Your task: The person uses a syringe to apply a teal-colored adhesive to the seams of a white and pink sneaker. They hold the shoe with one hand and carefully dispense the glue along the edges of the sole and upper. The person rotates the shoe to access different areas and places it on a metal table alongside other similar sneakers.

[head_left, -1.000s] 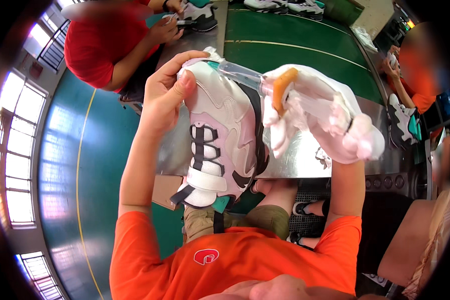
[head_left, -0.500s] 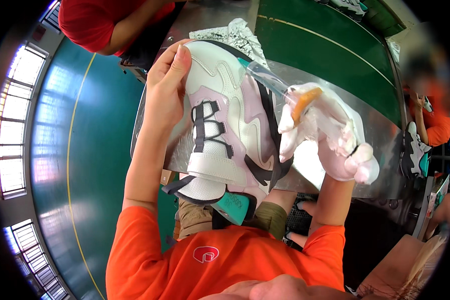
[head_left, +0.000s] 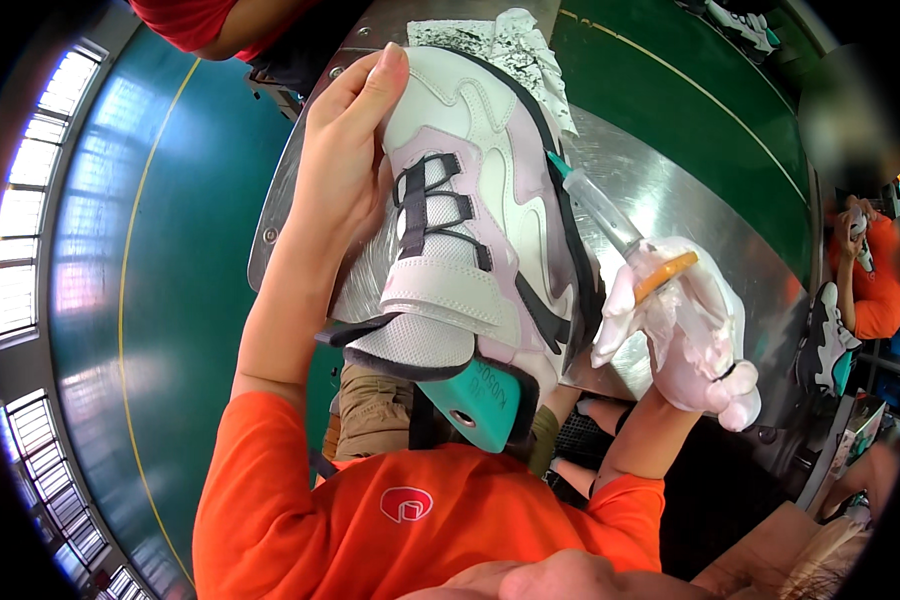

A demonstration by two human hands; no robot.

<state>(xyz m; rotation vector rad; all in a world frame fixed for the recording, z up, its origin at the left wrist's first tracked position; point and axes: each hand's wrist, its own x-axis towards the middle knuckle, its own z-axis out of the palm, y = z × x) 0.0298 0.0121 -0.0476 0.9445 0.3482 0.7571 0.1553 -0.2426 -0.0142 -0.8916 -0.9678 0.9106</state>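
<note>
Sneaker (head_left: 515,190): toe away, long axis tipping slightly left; between hands
Left hand (head_left: 345,150): clasping toe end
Gloved right hand (head_left: 680,325): gripping syringe (head_left: 604,212)

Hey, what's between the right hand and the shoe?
In the head view, a clear syringe-like tube with a teal tip extends from the right hand toward the shoe; whether the tip touches is unclear.

Metal worktop (head_left: 660,185) w/ adj. green surface (head_left: 670,115).
On metal, far end: crumpled white sheet (head_left: 520,60), dk.-specked; bolt heads (head_left: 270,236) nr. L edge. On green, far R: white/blk. sneakers (head_left: 738,28).
</note>
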